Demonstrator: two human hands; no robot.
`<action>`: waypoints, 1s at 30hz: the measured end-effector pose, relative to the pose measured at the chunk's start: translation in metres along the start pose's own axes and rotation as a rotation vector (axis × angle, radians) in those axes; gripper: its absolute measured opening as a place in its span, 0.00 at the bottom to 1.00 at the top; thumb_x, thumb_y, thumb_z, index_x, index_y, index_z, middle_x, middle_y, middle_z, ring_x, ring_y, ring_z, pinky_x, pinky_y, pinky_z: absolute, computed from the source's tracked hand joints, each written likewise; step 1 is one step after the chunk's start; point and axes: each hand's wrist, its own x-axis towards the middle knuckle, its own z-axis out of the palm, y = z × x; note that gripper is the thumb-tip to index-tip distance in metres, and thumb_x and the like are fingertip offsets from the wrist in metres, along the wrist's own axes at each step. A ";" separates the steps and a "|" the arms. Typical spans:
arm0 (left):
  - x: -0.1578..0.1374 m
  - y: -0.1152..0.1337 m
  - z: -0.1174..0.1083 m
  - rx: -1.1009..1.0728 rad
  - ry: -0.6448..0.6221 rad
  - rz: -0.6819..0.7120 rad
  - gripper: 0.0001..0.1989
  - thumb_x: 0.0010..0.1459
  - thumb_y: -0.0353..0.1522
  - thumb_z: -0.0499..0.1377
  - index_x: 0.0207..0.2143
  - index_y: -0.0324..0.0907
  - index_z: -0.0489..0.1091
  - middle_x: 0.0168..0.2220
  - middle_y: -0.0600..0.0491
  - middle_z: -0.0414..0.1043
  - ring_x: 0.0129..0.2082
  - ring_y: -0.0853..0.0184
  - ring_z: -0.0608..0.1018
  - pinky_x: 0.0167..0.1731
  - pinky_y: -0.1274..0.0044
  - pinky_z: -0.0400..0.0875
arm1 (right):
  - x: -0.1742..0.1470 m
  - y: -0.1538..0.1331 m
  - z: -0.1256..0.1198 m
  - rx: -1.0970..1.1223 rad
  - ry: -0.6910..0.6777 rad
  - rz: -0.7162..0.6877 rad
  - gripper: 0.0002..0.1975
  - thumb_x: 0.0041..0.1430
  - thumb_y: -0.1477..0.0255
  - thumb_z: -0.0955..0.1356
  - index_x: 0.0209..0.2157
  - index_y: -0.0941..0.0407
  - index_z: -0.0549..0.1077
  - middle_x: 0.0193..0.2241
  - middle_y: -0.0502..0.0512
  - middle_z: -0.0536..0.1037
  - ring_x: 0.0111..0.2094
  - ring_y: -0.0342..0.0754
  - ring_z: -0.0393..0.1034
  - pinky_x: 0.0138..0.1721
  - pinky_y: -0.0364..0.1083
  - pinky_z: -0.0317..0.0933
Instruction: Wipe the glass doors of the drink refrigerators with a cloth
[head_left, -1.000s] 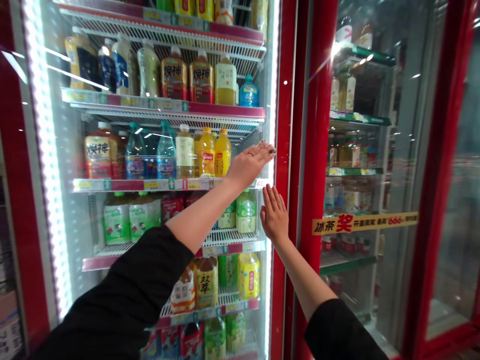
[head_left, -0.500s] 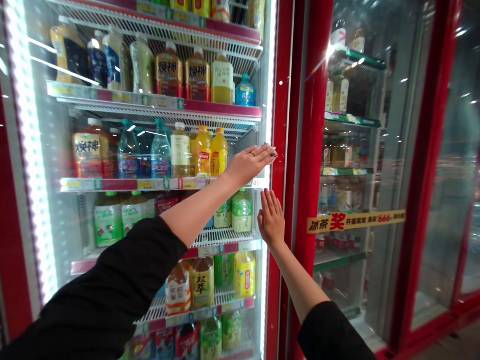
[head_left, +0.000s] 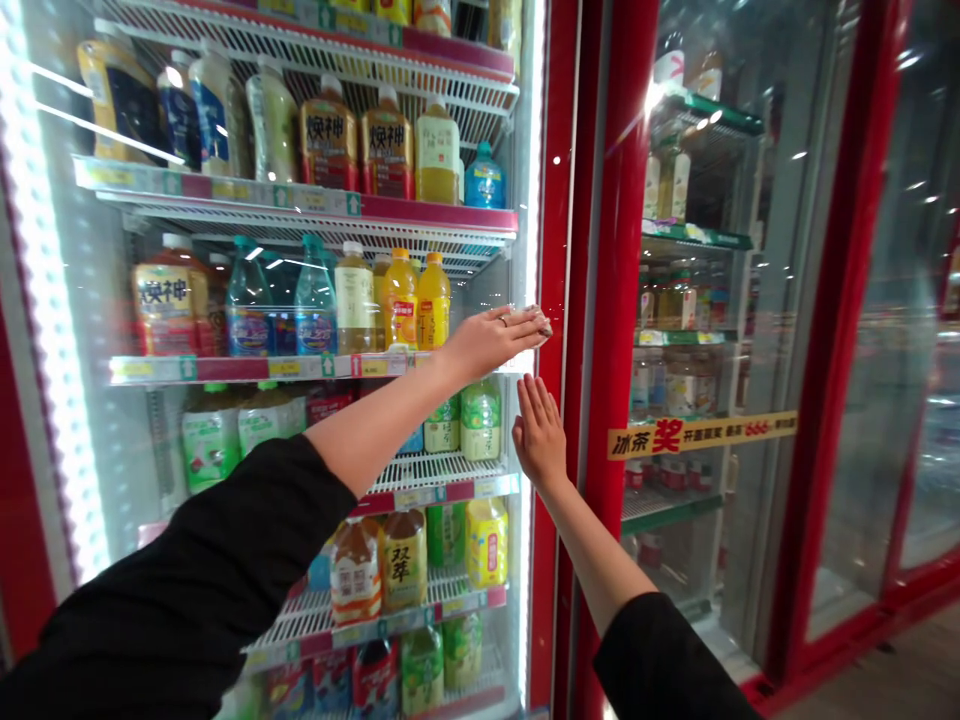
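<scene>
Left fingers [head_left: 523, 331] rightward, right fingers [head_left: 539, 405] upward, at glass door [head_left: 491, 290], long axis upright

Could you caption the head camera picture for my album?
Left hand and right hand held flat at a red-framed drinks cooler, bottles lined up inside.

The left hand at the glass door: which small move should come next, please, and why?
Perhaps slide the left hand leftward along the glass door: it already seems to reach the edge of the red frame, and the right hand is close below.
</scene>
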 end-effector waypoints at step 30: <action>-0.019 0.087 0.034 0.026 -0.075 -0.050 0.30 0.77 0.24 0.45 0.77 0.39 0.60 0.80 0.51 0.57 0.80 0.66 0.59 0.78 0.70 0.61 | -0.061 0.005 -0.022 0.155 -0.078 0.031 0.41 0.76 0.77 0.59 0.82 0.40 0.39 0.80 0.56 0.58 0.81 0.55 0.45 0.78 0.61 0.58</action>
